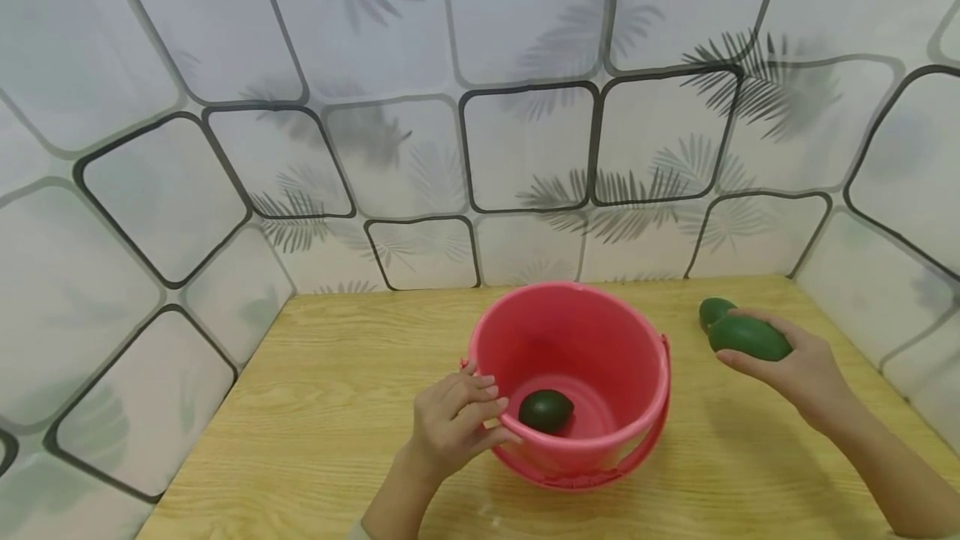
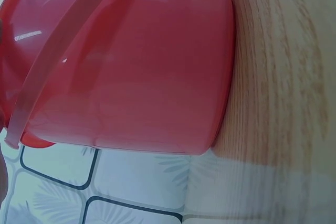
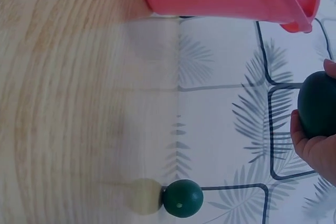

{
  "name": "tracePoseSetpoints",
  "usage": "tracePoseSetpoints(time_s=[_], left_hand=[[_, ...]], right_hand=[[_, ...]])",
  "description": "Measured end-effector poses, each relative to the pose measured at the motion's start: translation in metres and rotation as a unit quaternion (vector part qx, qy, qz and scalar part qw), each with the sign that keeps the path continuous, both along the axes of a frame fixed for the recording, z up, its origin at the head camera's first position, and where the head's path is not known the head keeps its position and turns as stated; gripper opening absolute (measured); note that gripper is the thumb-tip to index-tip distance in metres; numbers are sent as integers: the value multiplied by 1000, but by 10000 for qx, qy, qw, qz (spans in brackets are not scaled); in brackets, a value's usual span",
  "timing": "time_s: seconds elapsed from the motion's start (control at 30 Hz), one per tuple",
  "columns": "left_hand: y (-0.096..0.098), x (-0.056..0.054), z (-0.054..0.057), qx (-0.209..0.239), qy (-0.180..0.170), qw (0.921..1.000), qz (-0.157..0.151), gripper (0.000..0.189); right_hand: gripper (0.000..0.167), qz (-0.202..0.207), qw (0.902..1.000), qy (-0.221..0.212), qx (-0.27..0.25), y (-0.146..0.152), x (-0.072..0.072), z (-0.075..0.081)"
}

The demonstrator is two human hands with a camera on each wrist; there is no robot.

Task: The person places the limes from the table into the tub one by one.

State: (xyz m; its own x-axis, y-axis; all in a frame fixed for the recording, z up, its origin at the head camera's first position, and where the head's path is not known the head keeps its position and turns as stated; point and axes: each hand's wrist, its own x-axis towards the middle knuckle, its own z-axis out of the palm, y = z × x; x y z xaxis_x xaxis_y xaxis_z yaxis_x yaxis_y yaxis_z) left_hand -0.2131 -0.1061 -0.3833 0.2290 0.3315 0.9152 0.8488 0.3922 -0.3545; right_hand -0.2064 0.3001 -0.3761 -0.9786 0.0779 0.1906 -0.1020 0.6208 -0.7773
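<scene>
A pink bucket [image 1: 517,340] stands upright on the wooden table with a dark green avocado [image 1: 546,412] lying on its floor. My left hand [image 1: 453,423] grips the bucket's near-left rim, fingers over the edge. To the right of the bucket, my right hand [image 1: 802,365] holds a green avocado [image 1: 750,338] between thumb and fingers. In the right wrist view this held avocado [image 3: 317,103] is raised above the tabletop. Another avocado [image 1: 714,312] rests on the table beyond it, partly covered by the held one in the head view; its pale stem spot shows in the right wrist view.
The bucket's handle [image 1: 645,448] hangs down along its near-right side. Patterned wall covering [image 1: 525,148] with outlined tiles and leaves encloses the wood-grain table [image 1: 337,373] at the back, left and right.
</scene>
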Motion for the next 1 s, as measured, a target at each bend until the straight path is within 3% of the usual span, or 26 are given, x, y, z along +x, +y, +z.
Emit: tracePoseSetpoints(time_s=[0.57, 0.77, 1.0], left_hand=[[0, 1, 5, -31, 36, 10000, -51, 40], [-1, 1, 3, -36, -31, 10000, -12, 40], [-1, 0, 1, -45, -15, 10000, -25, 40]], right_hand=[[59, 179, 9994, -307, -9, -14, 6, 26], [58, 282, 9991, -303, -37, -22, 8, 35], [60, 349, 9991, 1, 247, -36, 16, 44]])
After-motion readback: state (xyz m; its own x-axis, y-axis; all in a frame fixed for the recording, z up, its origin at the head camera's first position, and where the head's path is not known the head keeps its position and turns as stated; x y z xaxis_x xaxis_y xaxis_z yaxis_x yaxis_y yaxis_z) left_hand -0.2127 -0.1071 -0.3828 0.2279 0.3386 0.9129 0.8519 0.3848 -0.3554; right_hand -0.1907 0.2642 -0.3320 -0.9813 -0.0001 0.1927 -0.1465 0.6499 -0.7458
